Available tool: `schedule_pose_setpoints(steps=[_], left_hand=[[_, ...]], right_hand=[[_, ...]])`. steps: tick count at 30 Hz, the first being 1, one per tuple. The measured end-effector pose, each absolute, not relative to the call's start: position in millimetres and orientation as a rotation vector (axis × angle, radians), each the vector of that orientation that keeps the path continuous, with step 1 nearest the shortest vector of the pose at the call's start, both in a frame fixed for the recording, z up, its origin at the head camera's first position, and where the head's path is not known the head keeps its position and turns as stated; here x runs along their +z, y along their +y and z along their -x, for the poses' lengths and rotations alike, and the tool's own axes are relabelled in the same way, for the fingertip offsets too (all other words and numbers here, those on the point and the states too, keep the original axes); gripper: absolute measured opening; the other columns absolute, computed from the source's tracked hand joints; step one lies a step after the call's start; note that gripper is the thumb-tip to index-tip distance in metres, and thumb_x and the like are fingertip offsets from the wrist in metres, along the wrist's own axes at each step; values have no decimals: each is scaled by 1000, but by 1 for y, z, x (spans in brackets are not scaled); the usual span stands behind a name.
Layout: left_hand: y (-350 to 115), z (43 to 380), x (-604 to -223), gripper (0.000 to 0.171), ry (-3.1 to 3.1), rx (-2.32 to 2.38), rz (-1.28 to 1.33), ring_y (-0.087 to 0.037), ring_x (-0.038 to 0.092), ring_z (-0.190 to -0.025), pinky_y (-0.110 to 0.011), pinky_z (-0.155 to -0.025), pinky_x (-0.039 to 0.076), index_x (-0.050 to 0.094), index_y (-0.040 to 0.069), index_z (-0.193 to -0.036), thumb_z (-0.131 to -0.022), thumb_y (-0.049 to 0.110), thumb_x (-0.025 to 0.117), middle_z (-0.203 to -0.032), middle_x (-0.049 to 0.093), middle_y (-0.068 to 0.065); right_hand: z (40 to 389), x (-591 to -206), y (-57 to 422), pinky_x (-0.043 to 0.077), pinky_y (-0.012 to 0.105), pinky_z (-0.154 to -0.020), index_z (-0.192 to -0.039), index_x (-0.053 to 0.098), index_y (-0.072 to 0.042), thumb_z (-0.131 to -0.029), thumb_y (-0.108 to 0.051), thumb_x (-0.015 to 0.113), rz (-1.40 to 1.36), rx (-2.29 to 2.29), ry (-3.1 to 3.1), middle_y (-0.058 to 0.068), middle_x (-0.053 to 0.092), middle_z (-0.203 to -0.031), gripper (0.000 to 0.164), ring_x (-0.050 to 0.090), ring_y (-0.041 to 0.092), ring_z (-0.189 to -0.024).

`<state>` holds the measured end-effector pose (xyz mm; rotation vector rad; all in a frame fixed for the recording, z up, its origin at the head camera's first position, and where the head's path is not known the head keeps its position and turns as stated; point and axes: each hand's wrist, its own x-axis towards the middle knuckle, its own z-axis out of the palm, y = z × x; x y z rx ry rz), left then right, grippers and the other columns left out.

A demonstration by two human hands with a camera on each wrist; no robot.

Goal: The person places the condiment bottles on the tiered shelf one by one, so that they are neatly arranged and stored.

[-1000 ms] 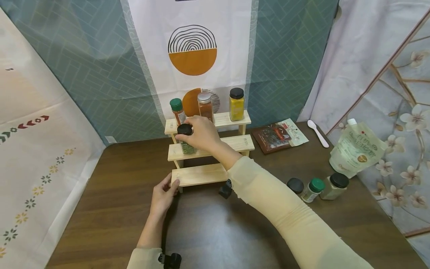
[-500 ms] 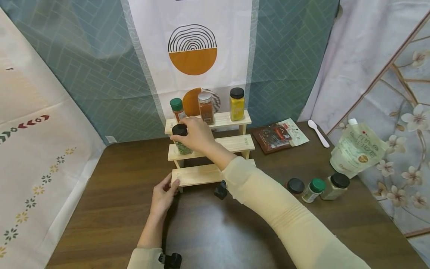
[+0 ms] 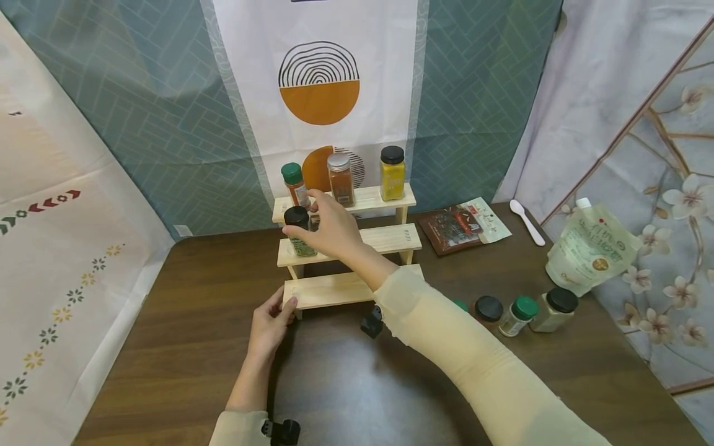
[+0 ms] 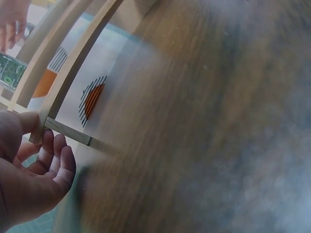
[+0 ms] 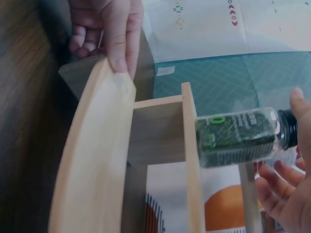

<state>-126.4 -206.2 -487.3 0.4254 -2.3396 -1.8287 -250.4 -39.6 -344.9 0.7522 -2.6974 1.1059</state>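
Observation:
A three-step wooden spice rack [image 3: 329, 290] stands at the back of the table. My left hand [image 3: 270, 325] pinches the left end of its lowest step, thumb on top and fingers beneath, as the left wrist view confirms. A clear jar of green dried herbs [image 5: 238, 137] with a black cap stands upright at the left end of the middle step. My right hand [image 3: 337, 230] is spread beside this jar; its thumb lies near the cap and the other fingers stand apart from the glass.
On the top step are a green-capped jar [image 3: 293, 179], a silver-capped jar [image 3: 341, 179] and a yellow jar [image 3: 393, 174]. To the right lie a brown packet [image 3: 454, 228], a white spoon [image 3: 527, 222], a standing pouch [image 3: 592, 248] and several jars, including a green-capped one [image 3: 519, 316].
The right hand has shifted the herb jar left to the end of the middle step, then its fingers have loosened from the cap. The left hand keeps its place on the rack.

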Motion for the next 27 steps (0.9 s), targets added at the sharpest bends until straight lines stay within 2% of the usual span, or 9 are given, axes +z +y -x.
schedule_pose_setpoints(steps=[4,6,9,14,27], left_hand=[[-207,126,-488,51,-2327,-1834,-428,-13,59,-75,-21,-67,54,52,0,-145,-100,17,67,-91,63,-12],[-207,126,-487,51,-2319,-1838,-424,-13,59,-74,-20,-66,54,52,-1,-145,-100,17,68,-89,63,-11],[-206,125,-486,51,-2310,-1846,-420,-12,59,-73,-20,-65,54,53,-1,-145,-99,17,68,-87,62,-10],[-205,125,-486,52,-2309,-1855,-419,-12,58,-73,-20,-65,53,52,-1,-145,-99,16,68,-88,63,-11],[-205,126,-488,51,-2325,-1830,-438,-12,60,-73,-20,-66,54,52,0,-146,-100,14,67,-90,64,-7]], right_hand=[[248,-351,-28,52,35,-78,-151,43,-14,-87,-62,71,-770,1199,-2688,2,62,-121,84,60,13,-85],[245,-352,-21,51,34,-76,-150,45,-15,-90,-56,72,-790,1241,-2698,3,62,-121,78,60,12,-81],[241,-354,-10,52,34,-76,-148,48,-14,-93,-48,72,-809,1267,-2706,4,63,-119,68,61,14,-85],[235,-357,8,52,36,-78,-143,54,-13,-95,-43,71,-794,1235,-2705,4,64,-117,59,63,21,-94],[223,-365,56,52,40,-77,-133,61,-13,-94,-41,72,-678,1121,-2717,4,67,-112,49,64,24,-95]])
